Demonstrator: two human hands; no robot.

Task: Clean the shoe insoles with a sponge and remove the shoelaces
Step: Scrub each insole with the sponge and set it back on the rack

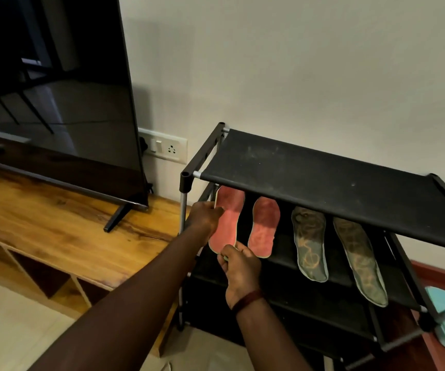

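Four insoles lie side by side on the middle shelf of the black shoe rack (323, 167): the outer red insole (228, 220), a second red insole (264, 226) just beside it, and two grey patterned insoles (309, 242) further right. The left hand (205, 216) curls its fingers over the outer red insole's side edge near the toe, and the right hand (240, 266) pinches its heel end. Whether this insole is being set down or lifted cannot be told. No sponge, shoes or laces are plainly in view.

Either way, both ends should move together so the soft insole does not fold. It should be kept low under the top shelf, clear of the rack's corner post, and slid straight along its own length so that it does not nudge the second red insole.
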